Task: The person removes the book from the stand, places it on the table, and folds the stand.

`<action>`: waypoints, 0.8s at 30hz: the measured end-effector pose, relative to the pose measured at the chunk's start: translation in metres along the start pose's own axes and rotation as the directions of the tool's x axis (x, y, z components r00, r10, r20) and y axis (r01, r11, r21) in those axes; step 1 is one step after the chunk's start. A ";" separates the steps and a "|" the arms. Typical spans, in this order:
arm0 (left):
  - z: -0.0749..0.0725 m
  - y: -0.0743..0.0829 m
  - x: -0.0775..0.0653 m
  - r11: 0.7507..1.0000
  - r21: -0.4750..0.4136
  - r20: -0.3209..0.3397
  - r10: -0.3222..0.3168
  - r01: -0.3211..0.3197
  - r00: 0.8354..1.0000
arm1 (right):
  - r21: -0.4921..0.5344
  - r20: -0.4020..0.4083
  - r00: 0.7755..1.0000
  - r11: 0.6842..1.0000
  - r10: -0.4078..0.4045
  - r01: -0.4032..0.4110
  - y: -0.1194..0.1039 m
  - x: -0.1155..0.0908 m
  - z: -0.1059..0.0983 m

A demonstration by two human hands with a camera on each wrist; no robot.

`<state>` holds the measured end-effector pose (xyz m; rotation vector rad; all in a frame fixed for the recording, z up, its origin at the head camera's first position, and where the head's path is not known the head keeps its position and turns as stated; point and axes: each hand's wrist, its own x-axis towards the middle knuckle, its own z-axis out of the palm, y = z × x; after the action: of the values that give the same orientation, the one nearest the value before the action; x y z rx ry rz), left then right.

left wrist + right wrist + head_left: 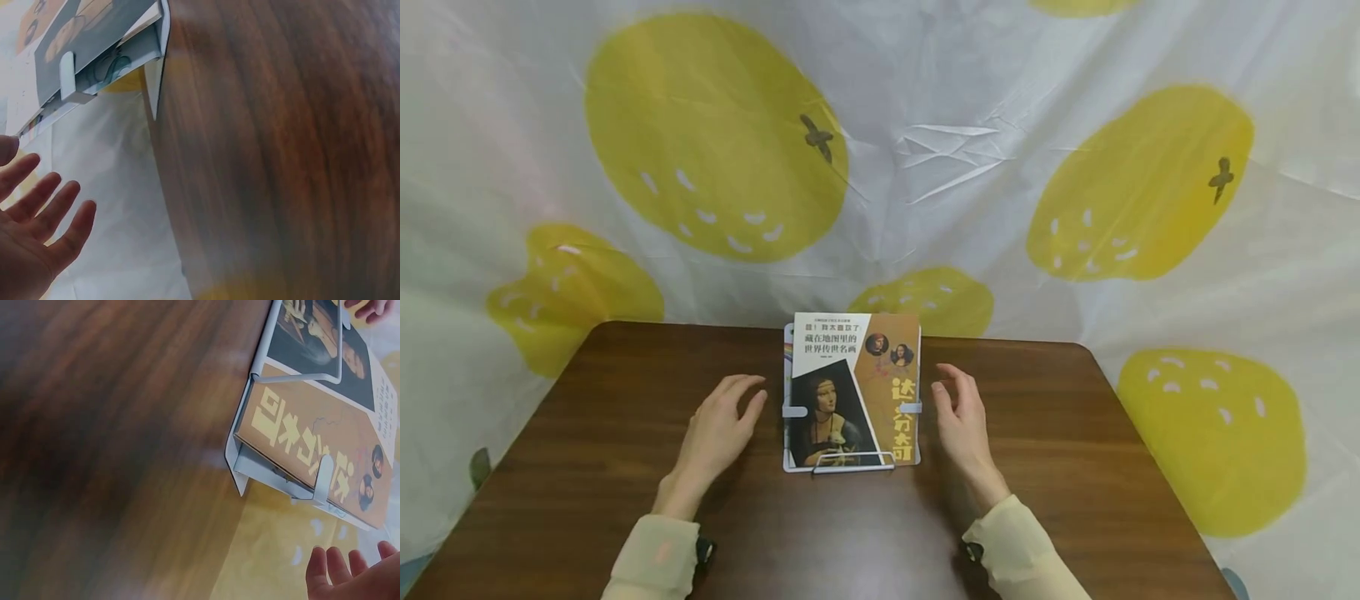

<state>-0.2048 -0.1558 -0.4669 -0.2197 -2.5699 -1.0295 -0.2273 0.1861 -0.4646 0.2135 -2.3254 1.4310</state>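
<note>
A book (pixel 880 367) with a portrait painting on its cover stands upright on a book stand (pixel 787 467) in the middle of the table. Side clips (pixel 794 412) and a wire bar (pixel 853 469) at the bottom lie over its cover. My left hand (pixel 718 425) is to the left of the book, apart from it, fingers loosely bent and holding nothing. On the other side my right hand (pixel 962 421) hovers close to the right edge, likewise holding nothing. In the right wrist view, the right hand's fingers (pixel 338 567) are relaxed below the clip.
The brown wooden table (pixel 1060 467) carries the stand. Behind it hangs a pale curtain (pixel 940 92) printed with yellow fruit, close to the table's back edge.
</note>
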 end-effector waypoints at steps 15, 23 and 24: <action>0.016 0.008 0.017 0.998 -0.054 -0.072 0.028 -0.032 0.997 | 0.109 -0.032 0.994 0.989 0.106 -0.102 -0.011 0.023 0.014; 0.026 0.015 0.029 0.989 -0.130 -0.122 0.057 -0.072 0.991 | 0.097 -0.045 0.990 0.987 0.137 -0.132 -0.012 0.032 0.023; 0.027 0.016 0.030 0.988 -0.143 -0.114 0.047 -0.063 0.992 | 0.095 -0.046 0.988 0.985 0.150 -0.145 -0.012 0.032 0.024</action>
<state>-0.2354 -0.1255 -0.4636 -0.2629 -2.3785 -1.1770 -0.2585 0.1620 -0.4510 0.0289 -2.2757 1.5961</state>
